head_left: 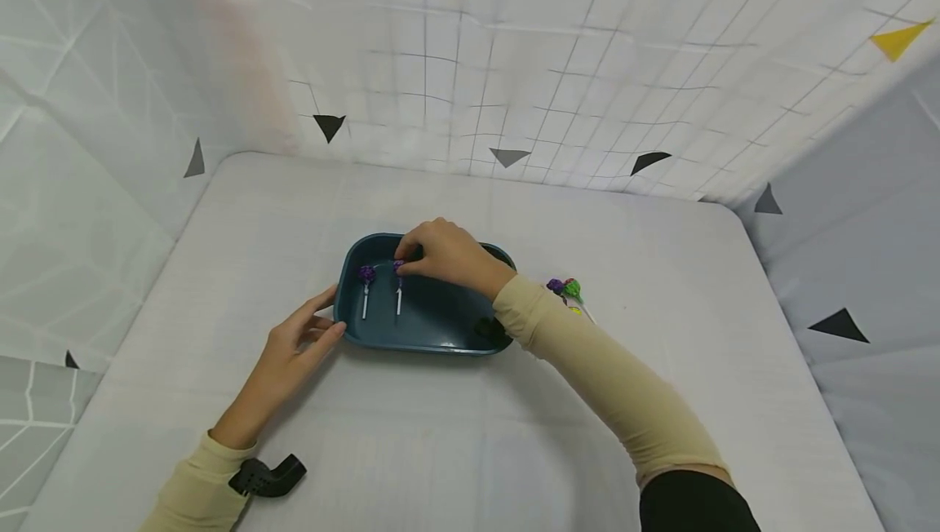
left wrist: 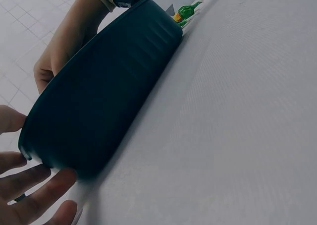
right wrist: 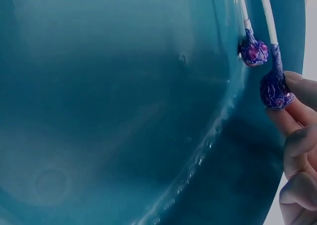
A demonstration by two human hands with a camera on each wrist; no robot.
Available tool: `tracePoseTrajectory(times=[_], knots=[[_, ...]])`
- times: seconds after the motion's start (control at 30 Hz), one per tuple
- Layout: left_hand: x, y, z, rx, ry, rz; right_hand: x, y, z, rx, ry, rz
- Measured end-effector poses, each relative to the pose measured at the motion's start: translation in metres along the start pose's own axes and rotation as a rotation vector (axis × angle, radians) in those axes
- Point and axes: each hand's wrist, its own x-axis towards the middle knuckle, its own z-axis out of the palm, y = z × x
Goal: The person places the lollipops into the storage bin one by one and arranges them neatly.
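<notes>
My right hand [head_left: 457, 254] reaches over the dark teal tray [head_left: 433, 348]. Between thumb and fingertips it pinches the head of a purple-wrapped lollipop [right wrist: 275, 90], whose white stick points toward the tray's near side in the head view. To its left inside the tray lies another purple lollipop [head_left: 366, 274], stick pointing the same way. My left hand [head_left: 297, 348] is at the tray's left end, fingers spread and touching the outside of its wall and rim. In the left wrist view the left fingers [left wrist: 49, 190] rest along that end.
Right of the tray, partly behind the right forearm, lie several more lollipops, among them a green one [head_left: 573, 289] and a purple one [head_left: 555, 285]. The white-covered table [head_left: 455, 442] has patterned curtains [head_left: 514, 67] around its back and sides.
</notes>
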Motion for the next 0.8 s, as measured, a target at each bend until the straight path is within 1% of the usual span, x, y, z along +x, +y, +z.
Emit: tracePoseTrajectory(times=[0.2,0.37,0.47,0.8], knots=[[0.000,0.000,-0.001,0.000,-0.006,-0.008,0.005,-0.003,0.006,-0.018,-0.008,-0.002],[0.001,-0.001,-0.001,-0.011,-0.005,0.004,0.009,-0.003,0.013,-0.043,0.007,-0.011],[0.001,-0.001,-0.001,-0.015,-0.003,0.012,0.012,-0.002,0.016,-0.048,0.003,-0.007],[0.001,0.002,-0.002,-0.020,-0.005,0.014,0.018,-0.005,0.023,-0.029,-0.028,0.004]])
